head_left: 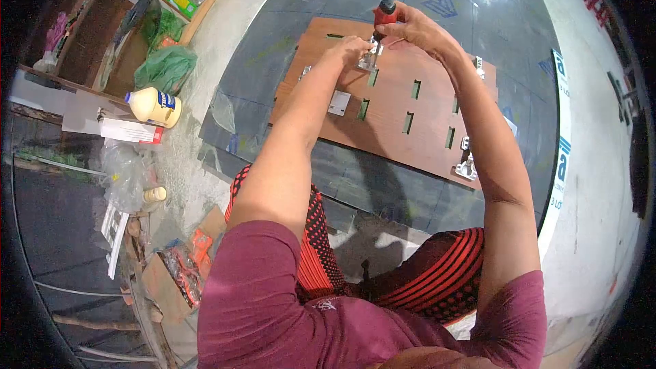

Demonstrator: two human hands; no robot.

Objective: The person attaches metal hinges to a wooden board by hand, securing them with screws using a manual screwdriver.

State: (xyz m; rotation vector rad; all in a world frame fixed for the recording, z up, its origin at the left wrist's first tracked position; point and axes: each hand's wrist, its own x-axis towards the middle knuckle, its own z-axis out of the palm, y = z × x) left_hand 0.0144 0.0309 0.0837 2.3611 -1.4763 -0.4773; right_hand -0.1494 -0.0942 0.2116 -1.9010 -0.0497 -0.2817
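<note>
My right hand (418, 29) is closed around a red and black screwdriver (385, 16), which stands nearly upright with its tip down. Below it a silver cabinet hinge (367, 63) rests on a brown wooden panel (393, 89) with several slots. The fingers of my left hand (351, 49) are bent together at the hinge and the screwdriver's lower end; what they pinch is too small to make out. Another metal hinge (467, 165) sits at the panel's near right corner. A small white square piece (339, 103) lies on the panel near my left forearm.
The panel lies on a large dark sheet (335, 171) with blue markings. To the left are a wooden shelf unit (85, 27), a green plastic bag (166, 67), a yellowish jug (154, 107) and a white-and-red box (131, 130). Near my left side lies an opened cardboard box (164, 290).
</note>
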